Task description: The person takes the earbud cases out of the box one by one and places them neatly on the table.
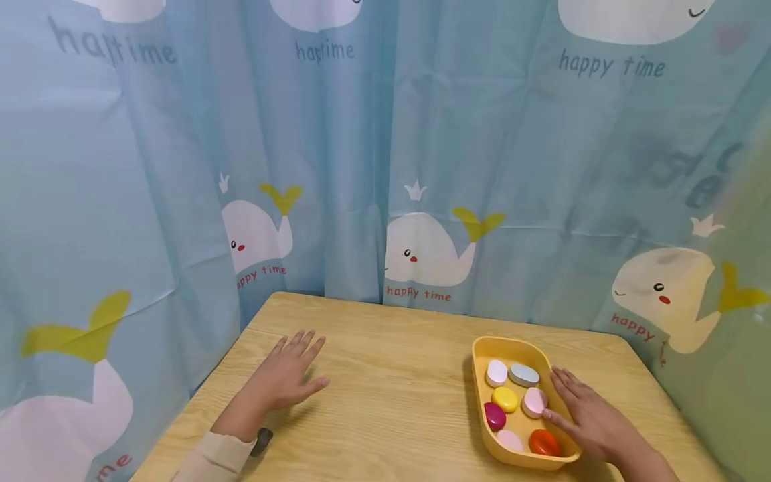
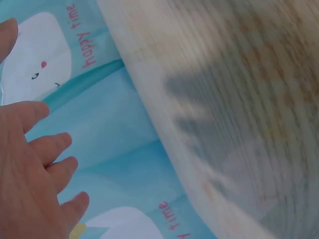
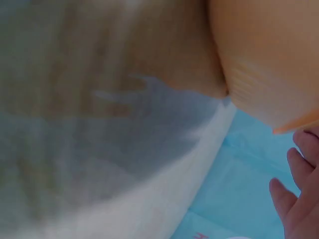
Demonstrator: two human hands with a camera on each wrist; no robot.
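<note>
A yellow tray (image 1: 518, 459) of smooth pieces (image 1: 504, 399) sits right on the counter (image 1: 391, 375), the straight-fingered right hand (image 1: 593, 415) at its edge; the left hand (image 1: 280, 378) is spread. Gentle, level handling should keep the pieces settled.

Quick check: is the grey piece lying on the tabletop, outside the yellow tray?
No, the grey piece lies inside the yellow tray, beside the white piece.

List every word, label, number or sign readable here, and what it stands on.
"happy time": dark letters, upper curtain; leftward copies broken by folds.
"happy time": red letters, below whales on the curtain; some partial.
Faint lettering, curtain's right: too blurred to read.
Tray and pieces: none visible.
</note>
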